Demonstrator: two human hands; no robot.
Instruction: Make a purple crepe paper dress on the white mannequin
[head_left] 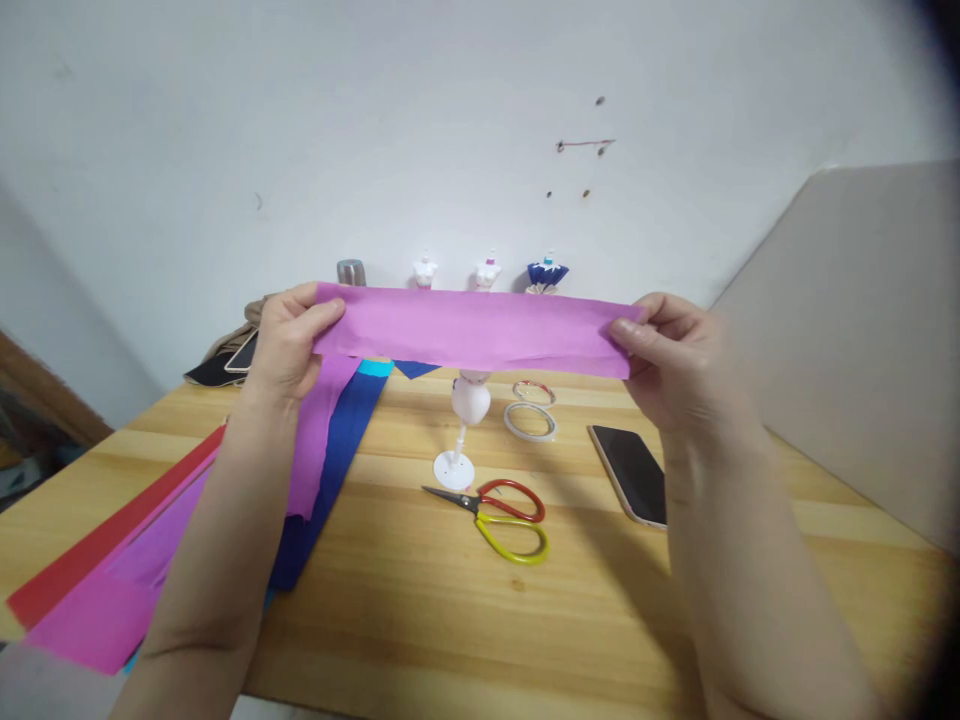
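Note:
A pinkish-purple strip of crepe paper [480,330] is stretched level above the table between my two hands. My left hand [296,335] pinches its left end, thumb on the near face. At the other end my right hand [667,345] grips the strip the same way. Behind and below the strip stands a small white dress-form mannequin [471,402], its upper part hidden by the paper. Scissors [480,510] with one red and one yellow handle lie in front of its round base.
Coloured paper sheets [330,480] lie under my left arm. Two rolls of tape [530,420] sit right of the mannequin, and a phone [630,475] lies near my right wrist. More small mannequins [547,275] and a metal cup [350,272] stand along the wall.

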